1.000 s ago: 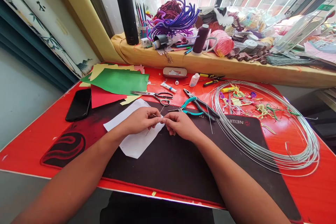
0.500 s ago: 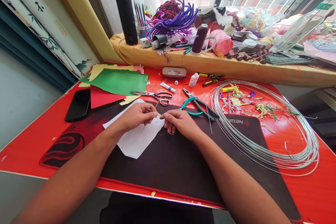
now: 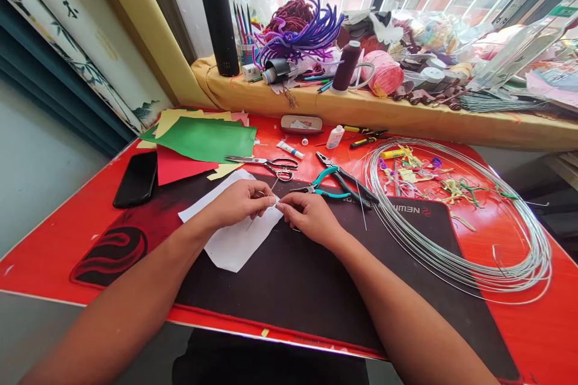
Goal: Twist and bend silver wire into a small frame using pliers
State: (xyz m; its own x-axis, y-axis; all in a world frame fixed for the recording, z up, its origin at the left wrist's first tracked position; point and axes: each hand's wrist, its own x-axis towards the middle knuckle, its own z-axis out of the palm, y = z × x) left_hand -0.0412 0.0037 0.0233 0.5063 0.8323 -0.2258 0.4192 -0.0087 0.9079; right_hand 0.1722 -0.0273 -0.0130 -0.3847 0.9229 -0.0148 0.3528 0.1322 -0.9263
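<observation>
My left hand (image 3: 246, 200) pinches a thin piece of wire (image 3: 274, 183), whose ends stick out above and below the fingers. Fingertip to fingertip with it, my right hand (image 3: 309, 213) is closed at the same wire; the small part between the fingers is too fine to make out. Both hands hover over a white sheet of paper (image 3: 230, 248) on the dark mat (image 3: 307, 289). Just beyond my right hand lie turquoise-handled pliers (image 3: 332, 183) and black-handled pliers (image 3: 350, 186). Scissors (image 3: 271, 163) rest behind my left hand.
A large wire coil (image 3: 510, 274) spreads over the right side, around colourful scraps (image 3: 415, 174). Green paper (image 3: 208, 139), red paper (image 3: 183, 169) and a phone (image 3: 135, 180) lie at left. A small white bottle (image 3: 335, 137) and glue tube (image 3: 289, 150) stand near the cluttered sill (image 3: 253, 93).
My right hand's fingers have shifted slightly, their tips drawing closer to my left hand. The left hand keeps its pinch on the wire. The whole view has moved a little.
</observation>
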